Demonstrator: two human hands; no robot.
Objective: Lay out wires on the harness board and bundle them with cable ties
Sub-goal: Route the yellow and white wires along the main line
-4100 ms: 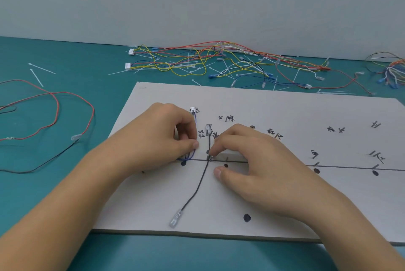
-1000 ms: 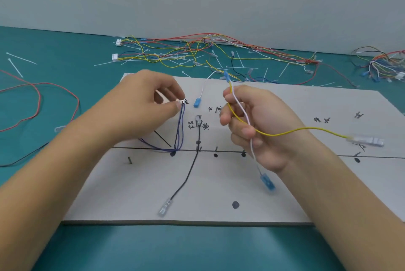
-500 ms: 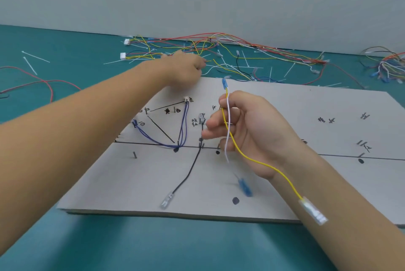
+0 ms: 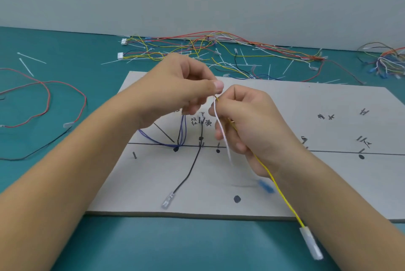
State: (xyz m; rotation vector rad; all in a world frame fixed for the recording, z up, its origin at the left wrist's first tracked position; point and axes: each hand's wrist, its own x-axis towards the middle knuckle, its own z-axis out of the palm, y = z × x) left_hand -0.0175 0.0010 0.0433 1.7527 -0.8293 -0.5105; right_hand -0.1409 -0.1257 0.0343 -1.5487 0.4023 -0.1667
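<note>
The dangling blue terminal [image 4: 266, 187] is blurred beyond detail.

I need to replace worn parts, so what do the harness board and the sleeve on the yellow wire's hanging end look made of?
The harness board: matte pale grey with a thick edge, probably foam or fibre board. The sleeve on the yellow wire: translucent whitish, likely soft plastic over a terminal.

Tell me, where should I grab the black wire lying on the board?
Pinch the thin black wire just behind its clear plastic terminal, coming from above on the near side. That end lies loose and flat on the grey board, pointing toward the front edge, while farther up it runs past small dark pegs.
</note>
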